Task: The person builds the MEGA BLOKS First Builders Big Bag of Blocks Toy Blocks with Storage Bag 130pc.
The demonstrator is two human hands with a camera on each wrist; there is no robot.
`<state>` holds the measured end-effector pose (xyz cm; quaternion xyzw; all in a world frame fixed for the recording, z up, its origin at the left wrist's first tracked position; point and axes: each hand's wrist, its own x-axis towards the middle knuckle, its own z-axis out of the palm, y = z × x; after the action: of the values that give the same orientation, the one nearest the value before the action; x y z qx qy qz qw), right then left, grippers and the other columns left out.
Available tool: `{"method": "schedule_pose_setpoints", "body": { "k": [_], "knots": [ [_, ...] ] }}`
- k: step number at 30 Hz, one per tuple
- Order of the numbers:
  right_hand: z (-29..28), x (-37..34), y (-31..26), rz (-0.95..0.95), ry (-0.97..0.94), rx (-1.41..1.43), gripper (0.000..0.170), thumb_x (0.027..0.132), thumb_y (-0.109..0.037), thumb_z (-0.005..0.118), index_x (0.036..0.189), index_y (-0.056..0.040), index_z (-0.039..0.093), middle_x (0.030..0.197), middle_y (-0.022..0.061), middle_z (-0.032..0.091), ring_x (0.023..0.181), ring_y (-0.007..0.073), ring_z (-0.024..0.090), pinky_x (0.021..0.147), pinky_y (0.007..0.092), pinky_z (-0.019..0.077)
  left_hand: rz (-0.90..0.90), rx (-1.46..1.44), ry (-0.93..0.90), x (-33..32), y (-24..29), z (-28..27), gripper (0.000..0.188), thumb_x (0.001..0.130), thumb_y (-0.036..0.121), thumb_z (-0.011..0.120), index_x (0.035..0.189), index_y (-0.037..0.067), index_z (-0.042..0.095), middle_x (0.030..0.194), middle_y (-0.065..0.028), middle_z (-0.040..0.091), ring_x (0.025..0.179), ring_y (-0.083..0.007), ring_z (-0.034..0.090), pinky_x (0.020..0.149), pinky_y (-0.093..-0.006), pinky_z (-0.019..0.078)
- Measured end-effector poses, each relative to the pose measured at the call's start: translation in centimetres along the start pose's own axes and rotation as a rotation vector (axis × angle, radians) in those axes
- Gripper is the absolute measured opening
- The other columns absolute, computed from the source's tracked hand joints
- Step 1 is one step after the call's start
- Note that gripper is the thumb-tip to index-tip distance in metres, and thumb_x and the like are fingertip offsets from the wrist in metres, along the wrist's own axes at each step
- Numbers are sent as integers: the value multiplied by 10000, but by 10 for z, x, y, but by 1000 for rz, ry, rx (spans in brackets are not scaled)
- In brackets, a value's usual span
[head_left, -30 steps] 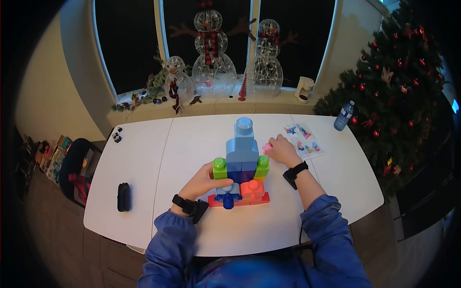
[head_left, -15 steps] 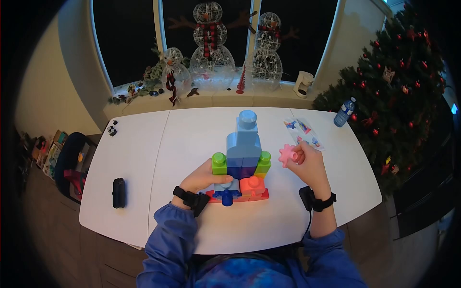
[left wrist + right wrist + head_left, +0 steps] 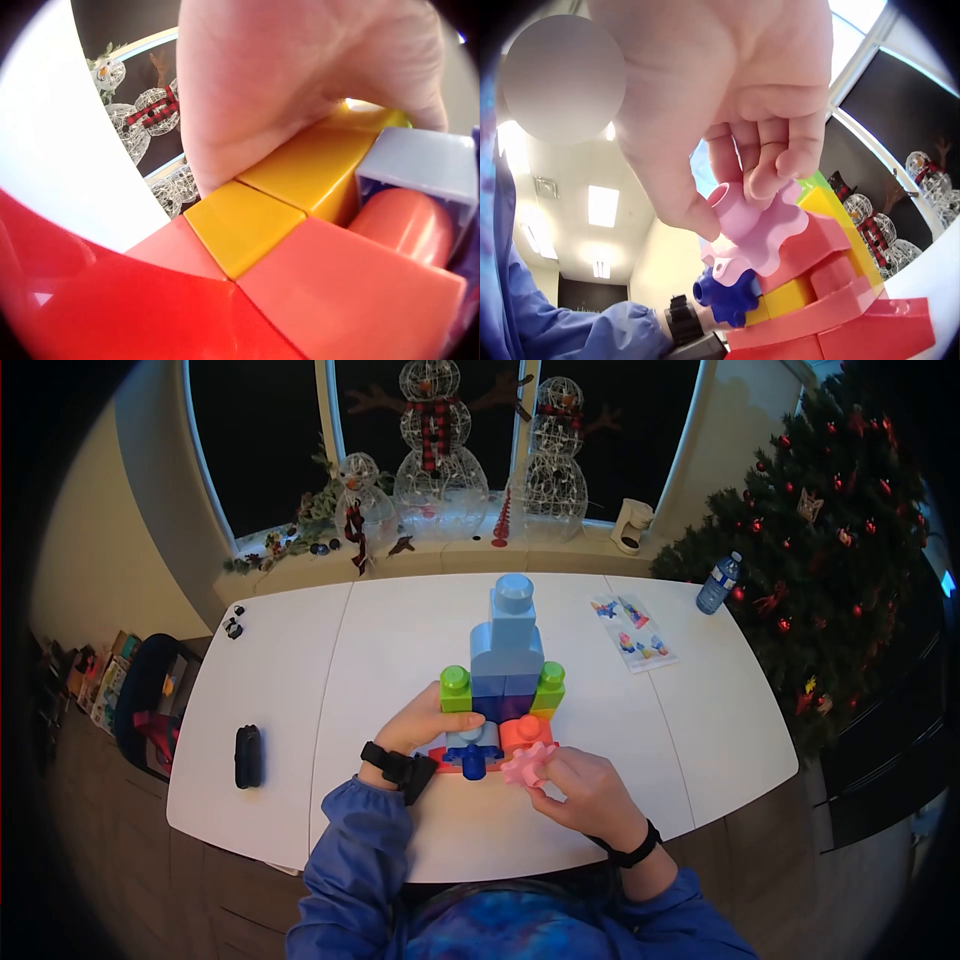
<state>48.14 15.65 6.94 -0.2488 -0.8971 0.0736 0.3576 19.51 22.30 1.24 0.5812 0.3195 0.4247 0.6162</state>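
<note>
A tower of large toy building blocks stands on the table, light blue at the top, with green-knobbed blocks at either side and a red base. My left hand grips its left side, thumb across the front over a grey-blue block. In the left wrist view that palm lies against yellow blocks. A dark blue gear sits at the front left of the tower. My right hand pinches a pink gear by its round stem, close in front of the coral block at the front right.
On the white table lie a picture sheet, a dark case and small black items. A water bottle stands at the back right. Wire snowmen line the window ledge; a decorated tree is at right.
My right hand has lifted the pink gear from beside the tower's right, near the sheet, and brought it toward me and left to the tower's front. The left hand keeps its grip.
</note>
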Motion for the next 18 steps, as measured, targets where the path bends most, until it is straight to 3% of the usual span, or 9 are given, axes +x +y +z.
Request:
{"method": "schedule_pose_setpoints", "body": {
  "k": [3,9,18],
  "knots": [
    [4,-2,0,33,-13,-28,281,750,-48,823,926,-77,606,891,94,666,771,304,700,662,386,578,-11,-6,6,-1,-1,0,578,884,245,843,1352,-15,627,1236,-71,703,1105,-154,635,996,-323,511],
    [11,-1,-2,82,29,-37,268,796,-89,796,875,-80,540,830,99,628,693,282,659,594,383,542,-28,-7,-6,1,-7,-3,574,886,247,844,1356,-12,639,1239,-71,706,1103,-156,639,996,-321,510],
    [13,-3,4,11,-7,-79,265,812,-103,789,882,-62,537,850,103,626,720,287,674,615,387,550,-43,6,-14,2,-2,-4,575,877,226,856,1351,-6,630,1225,-64,705,1099,-150,635,987,-322,506]
  ]
}}
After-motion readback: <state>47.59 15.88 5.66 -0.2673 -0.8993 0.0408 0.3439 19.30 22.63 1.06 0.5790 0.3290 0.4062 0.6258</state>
